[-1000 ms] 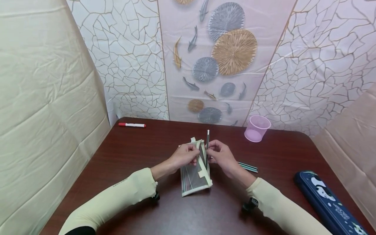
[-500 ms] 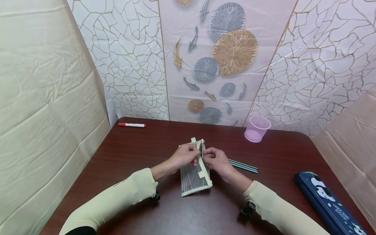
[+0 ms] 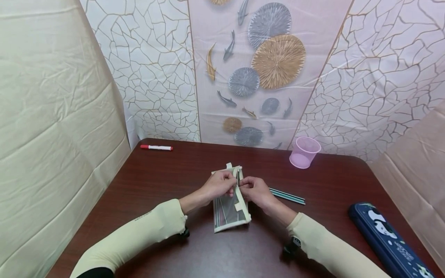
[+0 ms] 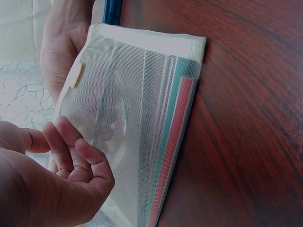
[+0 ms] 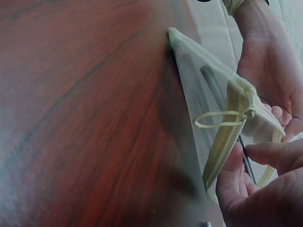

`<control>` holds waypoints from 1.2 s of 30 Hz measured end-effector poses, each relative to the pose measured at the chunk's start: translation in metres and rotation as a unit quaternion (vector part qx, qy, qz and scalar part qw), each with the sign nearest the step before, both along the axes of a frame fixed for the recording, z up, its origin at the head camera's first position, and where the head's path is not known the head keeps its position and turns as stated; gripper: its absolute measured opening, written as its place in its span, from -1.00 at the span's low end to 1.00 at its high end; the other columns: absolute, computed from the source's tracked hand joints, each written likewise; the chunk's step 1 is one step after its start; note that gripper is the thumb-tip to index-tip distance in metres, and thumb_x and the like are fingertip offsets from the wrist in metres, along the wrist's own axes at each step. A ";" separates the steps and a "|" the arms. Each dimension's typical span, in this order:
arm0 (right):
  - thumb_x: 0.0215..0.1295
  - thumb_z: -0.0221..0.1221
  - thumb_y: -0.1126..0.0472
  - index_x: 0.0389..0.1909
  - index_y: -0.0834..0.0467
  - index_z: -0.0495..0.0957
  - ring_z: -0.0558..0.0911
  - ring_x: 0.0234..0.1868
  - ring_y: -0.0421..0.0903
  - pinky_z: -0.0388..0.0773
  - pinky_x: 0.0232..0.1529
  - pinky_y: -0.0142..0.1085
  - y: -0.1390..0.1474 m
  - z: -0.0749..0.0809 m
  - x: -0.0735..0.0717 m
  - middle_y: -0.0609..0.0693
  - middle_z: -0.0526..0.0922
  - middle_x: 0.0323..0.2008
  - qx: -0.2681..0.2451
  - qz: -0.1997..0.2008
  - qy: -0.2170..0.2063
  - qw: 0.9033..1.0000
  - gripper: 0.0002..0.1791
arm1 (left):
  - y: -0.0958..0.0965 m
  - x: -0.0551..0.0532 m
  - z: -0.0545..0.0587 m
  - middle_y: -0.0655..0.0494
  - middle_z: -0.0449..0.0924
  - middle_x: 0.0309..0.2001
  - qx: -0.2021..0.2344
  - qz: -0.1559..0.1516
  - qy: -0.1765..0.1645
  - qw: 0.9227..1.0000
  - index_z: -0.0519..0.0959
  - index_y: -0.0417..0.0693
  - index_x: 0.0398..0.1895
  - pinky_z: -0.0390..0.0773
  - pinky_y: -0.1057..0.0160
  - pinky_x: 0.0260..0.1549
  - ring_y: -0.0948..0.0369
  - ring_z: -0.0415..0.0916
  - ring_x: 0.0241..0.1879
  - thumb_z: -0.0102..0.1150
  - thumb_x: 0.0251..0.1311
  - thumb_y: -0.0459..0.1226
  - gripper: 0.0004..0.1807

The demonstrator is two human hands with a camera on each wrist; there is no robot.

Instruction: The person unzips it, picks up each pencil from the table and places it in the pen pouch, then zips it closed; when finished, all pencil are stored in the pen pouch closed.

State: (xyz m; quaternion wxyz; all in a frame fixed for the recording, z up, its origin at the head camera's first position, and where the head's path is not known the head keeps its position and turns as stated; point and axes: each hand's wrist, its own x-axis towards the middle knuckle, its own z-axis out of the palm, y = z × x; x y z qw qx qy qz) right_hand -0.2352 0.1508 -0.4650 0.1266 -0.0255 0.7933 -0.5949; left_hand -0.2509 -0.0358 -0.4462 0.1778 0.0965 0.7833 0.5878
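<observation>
A pale-edged mesh zip pencil pouch (image 3: 226,208) stands propped on the table in the head view, its zip side open. My left hand (image 3: 221,183) pinches the near edge of the opening, fingers curled, as the left wrist view also shows of the hand (image 4: 71,175). With thumb and fingers my right hand (image 3: 256,191) grips a dark pencil (image 3: 238,177) at the opening. Most of the pencil lies inside the pouch. In the right wrist view the pencil (image 5: 249,169) shows between thumb and fingertips, and another dark stick (image 5: 213,85) shows through the pouch wall.
Teal-and-black striped pencils (image 3: 287,196) lie to the right of my right hand. A pink cup (image 3: 303,156) stands at the back right. At the back left is a red-and-white marker (image 3: 156,147). A navy panda pencil case (image 3: 391,243) rests at the right edge.
My right hand has moved left and slightly down with the pencil. The pencil, upright and sticking out above the pouch before, has sunk into it. My left hand stays in place.
</observation>
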 end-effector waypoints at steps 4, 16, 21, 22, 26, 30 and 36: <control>0.44 0.22 0.29 0.09 0.42 0.63 0.72 -0.36 -0.20 0.75 -0.27 -0.22 0.002 0.002 -0.003 0.13 0.78 -0.18 0.012 0.000 0.002 1.000 -0.67 | 0.000 -0.001 0.000 0.19 0.57 -0.56 -0.006 -0.002 0.006 1.000 0.58 -0.06 -0.35 0.59 0.37 -0.44 0.30 0.60 -0.52 0.07 0.35 -0.23 -0.85; 0.46 0.23 0.28 0.13 0.45 0.62 0.78 -0.26 0.00 0.81 -0.17 -0.10 0.031 0.010 -0.010 0.37 0.75 -0.11 0.006 -0.005 0.045 0.999 -0.64 | -0.001 -0.002 0.000 0.17 0.56 -0.56 -0.002 0.005 0.010 1.000 0.57 -0.07 -0.38 0.75 0.16 -0.30 0.30 0.61 -0.52 0.09 0.35 -0.24 -0.85; 0.48 0.25 0.23 0.12 0.44 0.62 0.77 -0.25 0.01 0.80 -0.20 -0.14 0.051 0.011 -0.013 0.39 0.74 -0.13 0.041 -0.021 0.080 0.996 -0.63 | -0.003 -0.002 0.000 0.17 0.56 -0.57 0.002 0.007 0.015 1.000 0.58 -0.08 -0.37 0.72 0.22 -0.35 0.30 0.61 -0.54 0.09 0.35 -0.25 -0.85; 0.48 0.25 0.20 0.13 0.42 0.63 0.78 -0.24 0.01 0.79 -0.21 -0.17 0.055 0.011 -0.014 0.37 0.76 -0.12 0.053 -0.024 0.086 0.995 -0.62 | -0.004 -0.002 0.001 0.17 0.56 -0.57 0.002 0.008 0.016 1.000 0.58 -0.08 -0.36 0.72 0.23 -0.35 0.29 0.61 -0.54 0.09 0.35 -0.26 -0.85; 0.49 0.27 0.14 0.16 0.36 0.65 0.81 -0.22 0.00 0.79 -0.21 -0.21 0.072 0.010 -0.018 0.34 0.77 -0.06 0.082 -0.039 0.093 0.992 -0.60 | -0.006 -0.001 0.001 0.17 0.56 -0.57 -0.001 0.012 0.018 1.000 0.58 -0.09 -0.36 0.73 0.21 -0.33 0.29 0.61 -0.54 0.09 0.35 -0.26 -0.85; 0.50 0.26 0.13 0.17 0.35 0.64 0.80 -0.24 -0.01 0.79 -0.19 -0.22 0.090 0.009 -0.023 0.34 0.76 -0.06 0.100 -0.043 0.096 0.989 -0.59 | -0.009 -0.001 0.002 0.17 0.56 -0.57 -0.003 0.015 0.017 1.000 0.59 -0.10 -0.36 0.72 0.21 -0.32 0.29 0.61 -0.54 0.09 0.35 -0.25 -0.85; 0.45 0.31 0.17 0.12 0.35 0.65 0.73 -0.28 0.00 0.74 -0.27 -0.25 0.114 0.007 -0.032 0.31 0.76 -0.14 0.142 -0.009 0.113 0.983 -0.62 | -0.012 -0.001 0.003 0.17 0.57 -0.56 -0.001 0.016 0.016 1.000 0.59 -0.09 -0.36 0.71 0.24 -0.34 0.29 0.61 -0.53 0.09 0.35 -0.25 -0.85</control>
